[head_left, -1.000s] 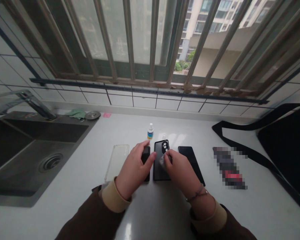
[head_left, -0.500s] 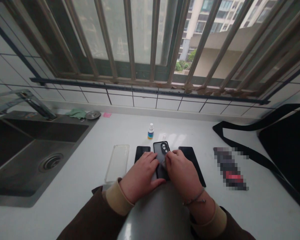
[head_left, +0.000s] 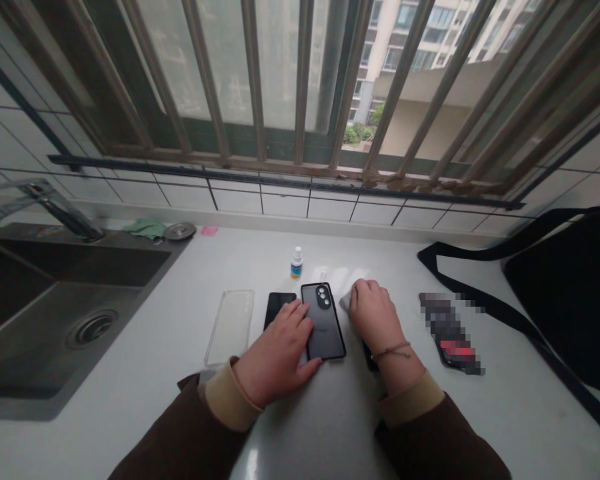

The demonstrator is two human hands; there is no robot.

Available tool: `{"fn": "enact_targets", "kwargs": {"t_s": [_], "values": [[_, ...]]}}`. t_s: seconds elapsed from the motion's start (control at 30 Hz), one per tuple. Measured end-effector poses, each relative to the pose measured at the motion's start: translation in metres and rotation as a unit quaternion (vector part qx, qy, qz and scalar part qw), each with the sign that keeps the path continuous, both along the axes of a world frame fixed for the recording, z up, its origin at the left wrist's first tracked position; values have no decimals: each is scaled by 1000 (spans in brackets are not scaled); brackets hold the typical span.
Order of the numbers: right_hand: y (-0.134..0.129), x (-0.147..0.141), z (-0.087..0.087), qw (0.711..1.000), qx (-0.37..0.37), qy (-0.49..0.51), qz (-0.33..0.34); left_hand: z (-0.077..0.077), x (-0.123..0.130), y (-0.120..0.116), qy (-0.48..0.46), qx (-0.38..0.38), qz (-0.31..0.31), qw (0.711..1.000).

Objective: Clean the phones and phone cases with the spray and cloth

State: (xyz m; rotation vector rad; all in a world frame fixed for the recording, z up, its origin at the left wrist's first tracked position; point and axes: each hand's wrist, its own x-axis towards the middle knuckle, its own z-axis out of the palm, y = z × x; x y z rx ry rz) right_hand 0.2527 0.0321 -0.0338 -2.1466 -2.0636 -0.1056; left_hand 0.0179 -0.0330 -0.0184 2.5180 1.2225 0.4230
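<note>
A dark phone case [head_left: 329, 340], smoky with a black rim and a camera cutout, lies flat on the counter. My left hand [head_left: 283, 353] holds it at the lower left, fingers on the left edge and thumb by the bottom corner. My right hand [head_left: 379, 319] is closed on a grey cloth [head_left: 347, 302], just right of the case. Beneath that hand lies a dark phone [head_left: 370, 358], mostly hidden. Another black phone [head_left: 279, 305] is partly covered by my left hand. Further left rests a clear phone case [head_left: 230, 327].
Behind the case stands a small bottle [head_left: 297, 265] with a white cap; a small clear piece [head_left: 323, 275] lies nearby. A partly blurred phone [head_left: 453, 333] and a black bag [head_left: 565, 280] with straps are at right. The sink [head_left: 167, 263] is at left, the barred window ahead.
My right hand has moved off the phone case to the right with the grey cloth, over the right phone. My left hand has stayed at the case.
</note>
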Motion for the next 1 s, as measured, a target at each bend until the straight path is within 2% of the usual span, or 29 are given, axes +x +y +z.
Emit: {"fn": "enact_targets", "kwargs": {"t_s": [0.23,0.67,0.83,1.0], "values": [[3,0,-8,1000,9,-5,-29,3,2,0,12,7,14,1000],[-7,-12,-3,999,1,-24,-30,5,3,0,-21,12,16,1000],[-8,-17,-2,999,-8,-32,-38,5,14,-5,-14,27,6,1000],[-14,-22,1,998,-11,-36,-47,4,28,-14,-17,46,-29,998]]}}
